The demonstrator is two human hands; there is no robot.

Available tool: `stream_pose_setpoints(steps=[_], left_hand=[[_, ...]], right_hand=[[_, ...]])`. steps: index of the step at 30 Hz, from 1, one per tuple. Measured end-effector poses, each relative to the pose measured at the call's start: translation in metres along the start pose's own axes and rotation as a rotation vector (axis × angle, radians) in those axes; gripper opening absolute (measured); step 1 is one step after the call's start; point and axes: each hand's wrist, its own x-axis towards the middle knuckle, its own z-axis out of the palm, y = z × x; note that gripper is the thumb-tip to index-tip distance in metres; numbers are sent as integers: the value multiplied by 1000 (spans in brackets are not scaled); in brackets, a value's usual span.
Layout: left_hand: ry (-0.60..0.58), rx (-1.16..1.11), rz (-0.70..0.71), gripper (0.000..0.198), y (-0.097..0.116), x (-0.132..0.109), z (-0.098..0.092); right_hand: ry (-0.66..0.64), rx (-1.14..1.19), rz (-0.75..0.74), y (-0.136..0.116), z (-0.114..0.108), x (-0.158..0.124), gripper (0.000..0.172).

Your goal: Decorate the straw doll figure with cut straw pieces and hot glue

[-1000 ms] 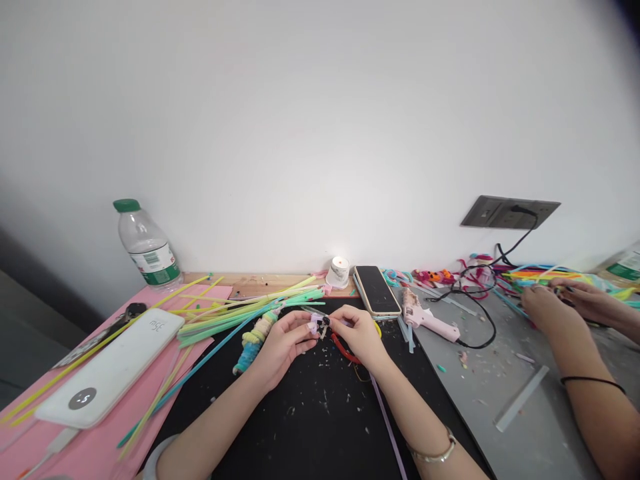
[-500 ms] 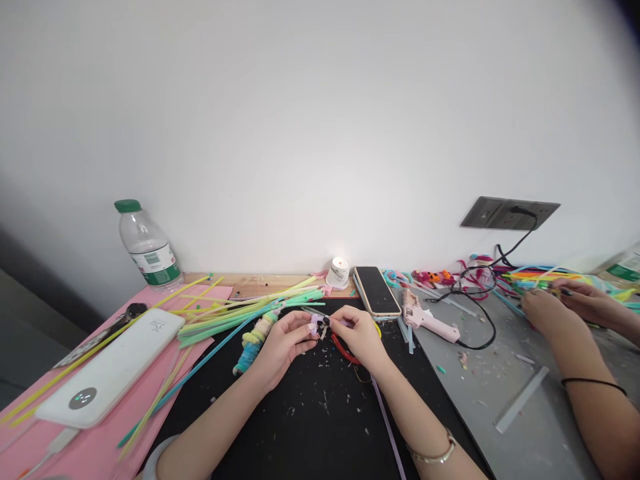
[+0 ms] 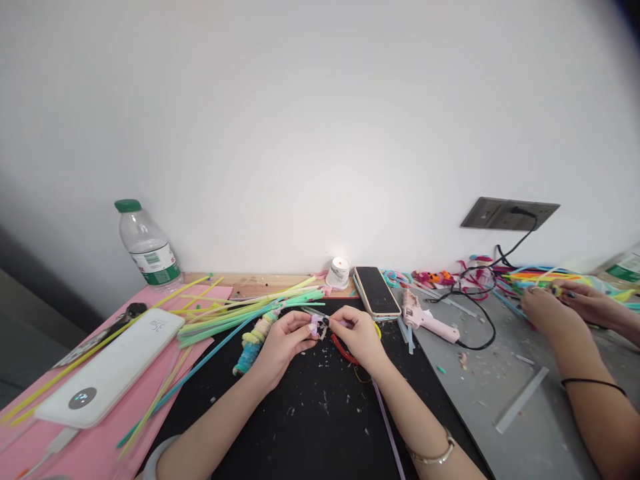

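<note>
My left hand (image 3: 286,343) is closed, its thumb and fingers pinching a small lilac pipe cleaner piece (image 3: 315,325) above the black mat (image 3: 300,427). Close against it, my right hand (image 3: 357,333) pinches at the same piece; the exact grip is hidden by the fingers. From beneath the right forearm a long lilac pipe cleaner (image 3: 387,427) runs toward the front edge. A red pipe cleaner (image 3: 344,351) lies under the right hand. Left of my left hand rests a coiled yellow and blue pipe cleaner roll (image 3: 255,343).
Yellow and green pipe cleaners (image 3: 215,323) spread leftward. A white power bank (image 3: 115,367) lies on pink paper, with a bottle (image 3: 147,247) behind. Farther right are a phone (image 3: 377,291), a pink glue gun (image 3: 430,320) with black cord, and another person's hands (image 3: 555,313).
My hands stay almost in place, with slight finger movement around the lilac piece. The other person's hands at the right shift a little.
</note>
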Motion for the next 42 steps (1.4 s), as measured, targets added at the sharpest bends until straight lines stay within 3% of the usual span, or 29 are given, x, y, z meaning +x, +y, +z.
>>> stream_pose_setpoints(steps=[42], left_hand=[[29, -22, 61, 27, 0, -3, 5]], right_hand=[[26, -72, -79, 5, 4, -1, 16]])
